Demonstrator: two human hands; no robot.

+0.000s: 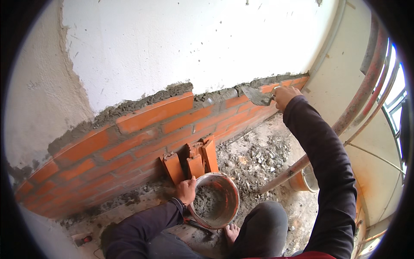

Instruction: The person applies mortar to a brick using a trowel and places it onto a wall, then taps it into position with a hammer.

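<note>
My right hand [284, 96] grips a metal trowel [254, 96], its blade against the grey mortar along the top of a low orange brick wall [181, 121], under the white plastered wall. My left hand [186, 191] is closed on the rim of a round bucket [234, 194] with grey mortar [207, 200] inside. Orange hollow bricks [172, 166] stand in a small group behind the bucket, leaning near the brick wall.
Rubble and chips [258, 155] lie on the floor. A second bucket [302, 184] sits at the right behind thick stained pipes [345, 121], which slant across that side beside a pale wall. My bare foot [231, 233] and bent knee [265, 216] are below.
</note>
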